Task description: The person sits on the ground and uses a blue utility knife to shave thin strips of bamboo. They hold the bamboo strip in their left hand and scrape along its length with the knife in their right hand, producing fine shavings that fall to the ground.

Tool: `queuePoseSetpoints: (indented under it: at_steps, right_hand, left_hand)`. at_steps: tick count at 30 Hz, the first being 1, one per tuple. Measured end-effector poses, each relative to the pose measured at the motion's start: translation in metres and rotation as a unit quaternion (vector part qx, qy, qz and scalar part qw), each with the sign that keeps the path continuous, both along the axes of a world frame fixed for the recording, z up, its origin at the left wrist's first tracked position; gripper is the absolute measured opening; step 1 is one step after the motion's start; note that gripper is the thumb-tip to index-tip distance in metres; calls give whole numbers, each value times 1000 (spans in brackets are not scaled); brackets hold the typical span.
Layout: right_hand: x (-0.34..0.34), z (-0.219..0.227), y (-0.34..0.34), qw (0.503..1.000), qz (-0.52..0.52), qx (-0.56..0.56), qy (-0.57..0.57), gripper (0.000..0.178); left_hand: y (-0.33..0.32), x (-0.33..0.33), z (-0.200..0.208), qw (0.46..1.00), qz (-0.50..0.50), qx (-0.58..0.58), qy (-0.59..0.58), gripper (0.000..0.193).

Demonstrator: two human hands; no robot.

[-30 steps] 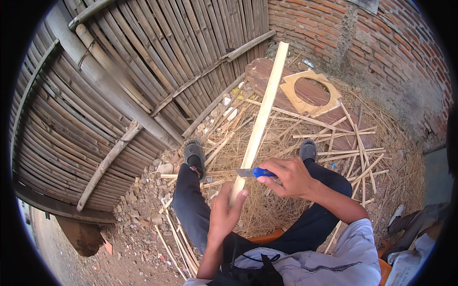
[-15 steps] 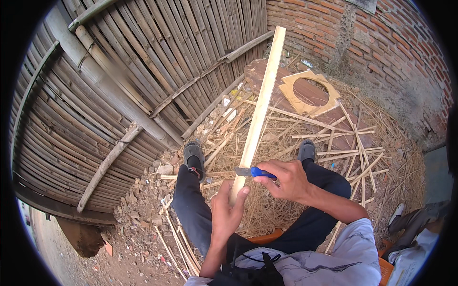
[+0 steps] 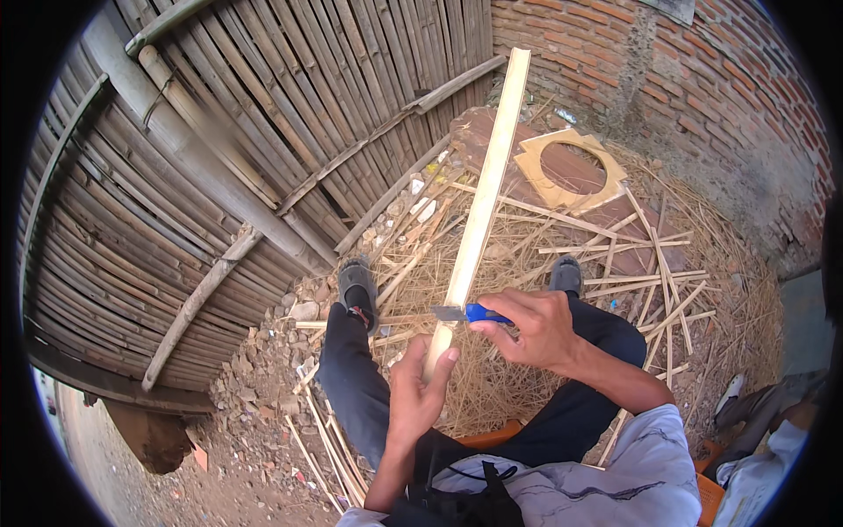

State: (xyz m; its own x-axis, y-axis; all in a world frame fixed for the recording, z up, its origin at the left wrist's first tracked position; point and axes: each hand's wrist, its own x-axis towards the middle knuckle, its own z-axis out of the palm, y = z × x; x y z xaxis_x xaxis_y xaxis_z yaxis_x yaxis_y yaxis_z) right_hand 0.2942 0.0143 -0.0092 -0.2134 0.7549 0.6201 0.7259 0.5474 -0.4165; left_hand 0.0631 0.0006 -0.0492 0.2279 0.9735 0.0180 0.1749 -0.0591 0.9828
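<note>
My left fingers [image 3: 443,365] pinch the pale strip [image 3: 486,193] near its close end, pointing away over straw [image 3: 500,400]; right fingers [image 3: 507,306] grip the blue-handled knife [image 3: 481,314], blade [image 3: 447,313] crosswise. Best: light, even pressure, left thumb clear. Strip smooth, straight, shallow-grooved; straw dry, tangled.

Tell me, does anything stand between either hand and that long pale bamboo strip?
Nothing visible separates the left hand from the bamboo strip: it grips the near end directly. Only the blue-handled utility knife, held in the right hand, comes between that hand and the strip, its blade crossing it.
</note>
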Motion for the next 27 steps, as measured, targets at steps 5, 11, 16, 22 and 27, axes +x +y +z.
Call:
queuePoseSetpoints:
  at_steps: [5,11,16,22,27]
  right_hand:
    - [1,-1,0,1000,-6,1,-27,27]
    - [67,21,41,972,-216,4,89,33]
    - [99,19,54,954,-266,-65,122,33]
    - [59,4,38,984,-111,-78,114,35]
    - [20,-14,23,998,20,-28,57,31]
  left_hand:
    - [0,-2,-1,1000,-5,3,-5,18]
    - [-17,-18,-8,998,-37,-28,33,22]
    - [-24,-32,-27,998,-36,-32,49,22]
    - [-11,-30,-22,998,-23,-57,18,24]
    - [-5,-22,-16,994,-44,-92,-36,25]
